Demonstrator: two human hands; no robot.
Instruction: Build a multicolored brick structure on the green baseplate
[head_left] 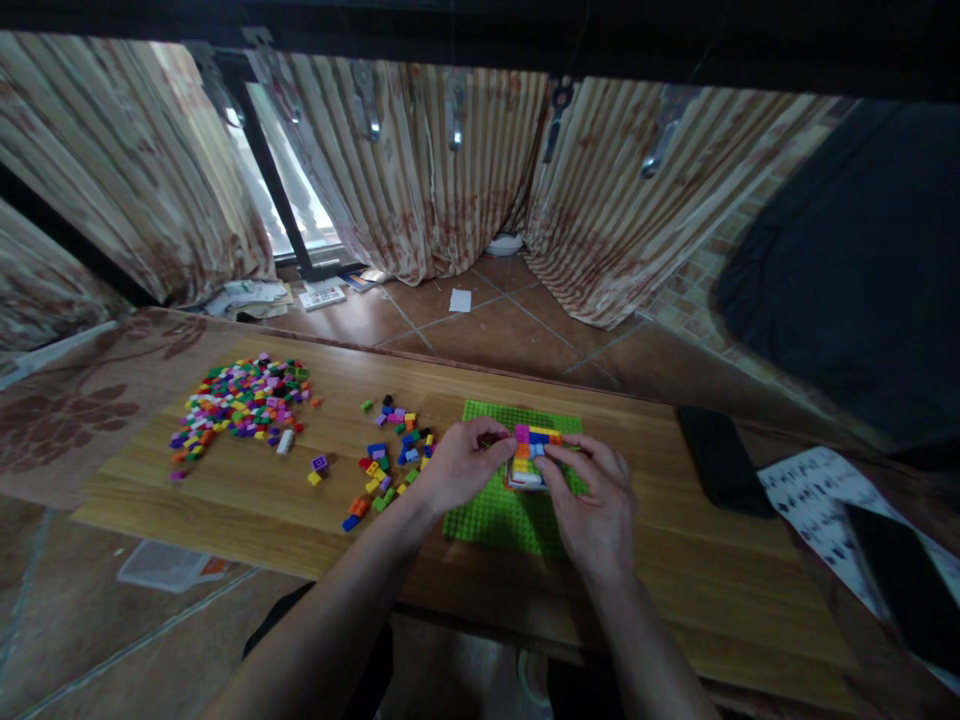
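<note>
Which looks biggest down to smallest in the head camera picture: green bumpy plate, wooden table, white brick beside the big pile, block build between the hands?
1. Wooden table
2. Green plate
3. Block build, partly covered by fingers
4. White brick

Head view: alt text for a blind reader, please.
A person's left hand and right hand touch opposite sides of a multicoloured brick build over a green baseplate on a wooden tabletop. To the left lie a brick scatter and a larger brick pile.
</note>
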